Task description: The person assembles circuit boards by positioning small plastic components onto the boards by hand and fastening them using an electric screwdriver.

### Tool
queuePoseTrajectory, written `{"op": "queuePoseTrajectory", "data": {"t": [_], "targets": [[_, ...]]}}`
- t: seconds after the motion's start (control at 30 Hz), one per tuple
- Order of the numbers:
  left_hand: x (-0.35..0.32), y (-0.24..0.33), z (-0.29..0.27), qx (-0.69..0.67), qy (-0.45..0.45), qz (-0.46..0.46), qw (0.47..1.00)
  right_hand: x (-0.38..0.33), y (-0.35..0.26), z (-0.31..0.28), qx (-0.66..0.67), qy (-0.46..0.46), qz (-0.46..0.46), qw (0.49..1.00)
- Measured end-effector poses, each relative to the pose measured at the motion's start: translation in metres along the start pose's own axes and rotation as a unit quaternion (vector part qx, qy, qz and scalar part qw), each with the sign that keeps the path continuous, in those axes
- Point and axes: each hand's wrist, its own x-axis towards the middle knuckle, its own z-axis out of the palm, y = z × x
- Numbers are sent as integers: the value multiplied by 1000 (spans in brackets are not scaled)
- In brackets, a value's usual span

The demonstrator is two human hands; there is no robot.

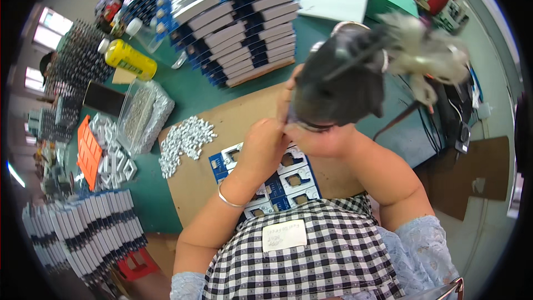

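My left hand (pixel 266 141), a bangle on its wrist, is closed over the far part of a blue circuit board panel (pixel 272 189) with white frames. Anything between its fingertips is hidden. Beside it, my right hand (pixel 325 140) has fingers wrapped round a dark bulky tool (pixel 338 78), which hides much of that hand. The tool is blurred, its kind unclear; pale wrapping (pixel 427 50) and cord trail off to the right. The panel lies on a brown board (pixel 183 189), partly beneath my forearms. A pile of small white parts (pixel 186 141) lies left of my hands.
Tall stacked blue-and-white panels (pixel 239 22) stand at the far side; more stacks (pixel 83 233) sit at lower left. Left are a clear tub (pixel 141 119), an orange tray (pixel 89 153), white frames (pixel 116 155) and a yellow bottle (pixel 130 60). Black cables (pixel 438 128) hang at right.
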Motion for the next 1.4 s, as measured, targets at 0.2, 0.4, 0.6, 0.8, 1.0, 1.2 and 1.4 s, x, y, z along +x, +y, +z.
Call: {"op": "queuePoseTrajectory", "data": {"t": [0.2,0.4,0.6,0.8,1.0,1.2,1.4], "targets": [[-1,-9,4,31,43,50,997,7,2,8,12,-65,-90,994],[2,3,-3,7,17,43,999,-5,14,-7,-37,-24,-111,993],[-14,-10,-40,127,78,75,986,-7,13,-20,143,85,-100,981],[-49,-38,-94,368,89,-55,924,-20,2,-13,154,98,-129,975],[-41,-47,-84,377,78,-112,916,-26,0,-12,147,124,-121,974],[-32,-11,-65,116,66,-57,989,-30,-5,-20,193,156,-134,959],[-17,26,-21,85,-15,37,996,-39,-10,-28,196,192,-123,954]]}}
